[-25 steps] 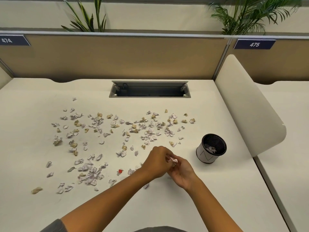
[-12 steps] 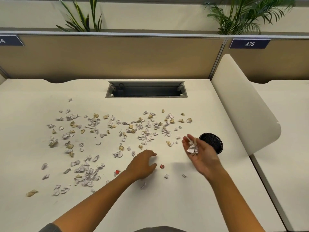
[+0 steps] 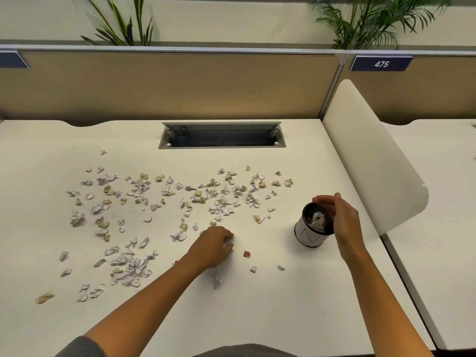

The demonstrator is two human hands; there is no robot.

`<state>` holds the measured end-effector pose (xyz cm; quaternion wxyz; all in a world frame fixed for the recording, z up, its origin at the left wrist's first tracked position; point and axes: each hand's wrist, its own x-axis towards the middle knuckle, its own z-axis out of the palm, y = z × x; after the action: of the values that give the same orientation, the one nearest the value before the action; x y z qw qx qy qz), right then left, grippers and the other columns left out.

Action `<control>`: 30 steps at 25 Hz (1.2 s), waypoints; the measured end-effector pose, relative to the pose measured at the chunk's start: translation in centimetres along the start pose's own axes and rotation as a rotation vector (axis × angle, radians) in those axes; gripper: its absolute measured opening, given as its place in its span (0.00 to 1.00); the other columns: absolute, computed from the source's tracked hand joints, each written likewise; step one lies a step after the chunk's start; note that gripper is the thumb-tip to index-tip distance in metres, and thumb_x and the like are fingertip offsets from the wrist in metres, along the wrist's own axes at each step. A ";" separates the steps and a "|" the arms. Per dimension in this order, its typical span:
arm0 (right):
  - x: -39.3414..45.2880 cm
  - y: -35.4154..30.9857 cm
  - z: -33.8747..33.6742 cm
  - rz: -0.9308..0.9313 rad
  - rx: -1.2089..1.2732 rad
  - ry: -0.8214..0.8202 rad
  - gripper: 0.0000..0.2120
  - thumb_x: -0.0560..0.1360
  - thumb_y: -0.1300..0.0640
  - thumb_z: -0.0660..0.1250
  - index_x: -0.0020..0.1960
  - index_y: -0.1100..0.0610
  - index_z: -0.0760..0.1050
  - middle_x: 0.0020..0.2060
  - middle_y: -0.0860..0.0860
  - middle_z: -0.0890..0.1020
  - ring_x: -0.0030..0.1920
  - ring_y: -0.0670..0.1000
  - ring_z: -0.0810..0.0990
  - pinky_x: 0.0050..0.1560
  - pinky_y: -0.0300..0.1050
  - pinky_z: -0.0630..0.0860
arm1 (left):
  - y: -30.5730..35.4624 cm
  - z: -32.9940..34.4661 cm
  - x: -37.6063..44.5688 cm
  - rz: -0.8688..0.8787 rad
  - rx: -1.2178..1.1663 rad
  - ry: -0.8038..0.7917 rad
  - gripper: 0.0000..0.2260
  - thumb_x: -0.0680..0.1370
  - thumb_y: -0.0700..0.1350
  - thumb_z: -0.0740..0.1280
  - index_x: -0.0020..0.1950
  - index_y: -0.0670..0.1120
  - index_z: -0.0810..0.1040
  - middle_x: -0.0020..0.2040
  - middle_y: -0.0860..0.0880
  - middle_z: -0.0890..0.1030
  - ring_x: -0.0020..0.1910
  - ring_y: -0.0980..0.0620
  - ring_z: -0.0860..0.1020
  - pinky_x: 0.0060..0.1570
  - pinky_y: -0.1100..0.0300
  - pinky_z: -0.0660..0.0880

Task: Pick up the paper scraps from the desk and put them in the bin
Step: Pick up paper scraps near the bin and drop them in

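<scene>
One bin (image 3: 312, 229), white-sided with a black rim, at 3 o'clock on the worktop (image 3: 270, 313); white scraps already inside. Paper scraps (image 3: 134, 266): too many to count exactly, well over a hundred, white and tan, spread from 9 to 1 o'clock; one red-printed scrap (image 3: 247, 254) near centre. Two hands. Right hand (image 3: 341, 215) over the bin's mouth, fingers straight, grip open, holding nothing seen. Left hand (image 3: 212, 247) palm-down on the worktop, fingers curled; whether its grip holds a scrap, cannot tell
</scene>
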<state>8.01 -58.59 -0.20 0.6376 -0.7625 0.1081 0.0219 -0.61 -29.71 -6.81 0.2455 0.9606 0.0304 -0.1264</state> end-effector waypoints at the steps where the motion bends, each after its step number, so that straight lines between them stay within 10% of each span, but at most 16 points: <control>1: 0.0 0.2 -0.1 -0.008 0.006 -0.011 0.22 0.82 0.45 0.53 0.47 0.52 0.84 0.48 0.48 0.87 0.57 0.50 0.82 0.60 0.47 0.75 | 0.0 0.0 0.0 0.003 0.012 0.002 0.14 0.78 0.49 0.64 0.62 0.46 0.78 0.58 0.49 0.80 0.57 0.50 0.77 0.57 0.58 0.73; 7: -1.2 -0.4 -0.1 -0.137 -0.086 -0.023 0.12 0.79 0.51 0.60 0.48 0.48 0.83 0.48 0.41 0.85 0.54 0.45 0.82 0.57 0.43 0.77 | 1.6 0.7 -0.2 -0.035 0.127 -0.043 0.19 0.79 0.53 0.63 0.66 0.46 0.73 0.64 0.48 0.75 0.63 0.48 0.73 0.61 0.55 0.71; 15: -4.5 1.2 2.9 -0.100 -0.555 -0.616 0.07 0.76 0.52 0.71 0.54 0.48 0.80 0.49 0.42 0.83 0.49 0.39 0.81 0.45 0.31 0.76 | 4.5 4.2 -1.8 0.204 0.063 -0.179 0.28 0.75 0.52 0.69 0.74 0.53 0.66 0.76 0.49 0.63 0.74 0.50 0.61 0.69 0.53 0.67; 21: -5.8 4.3 3.6 -0.093 -1.034 -0.616 0.16 0.71 0.51 0.76 0.57 0.52 0.78 0.54 0.49 0.77 0.54 0.50 0.77 0.52 0.44 0.74 | 4.0 4.4 -1.8 0.341 0.227 -0.119 0.11 0.79 0.40 0.61 0.59 0.42 0.77 0.63 0.42 0.73 0.63 0.44 0.72 0.55 0.47 0.75; 30: -6.5 6.2 4.5 -0.188 -1.006 -0.534 0.04 0.72 0.61 0.72 0.46 0.53 0.80 0.47 0.49 0.78 0.47 0.50 0.78 0.46 0.41 0.75 | 4.0 4.4 -2.1 0.339 0.240 -0.099 0.09 0.79 0.38 0.60 0.48 0.40 0.80 0.54 0.45 0.75 0.51 0.45 0.75 0.44 0.49 0.76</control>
<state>0.89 -54.36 -5.95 0.2010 -0.9462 -0.1483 0.2054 -3.19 -35.31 -8.14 0.1481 0.9670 -0.1590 -0.1333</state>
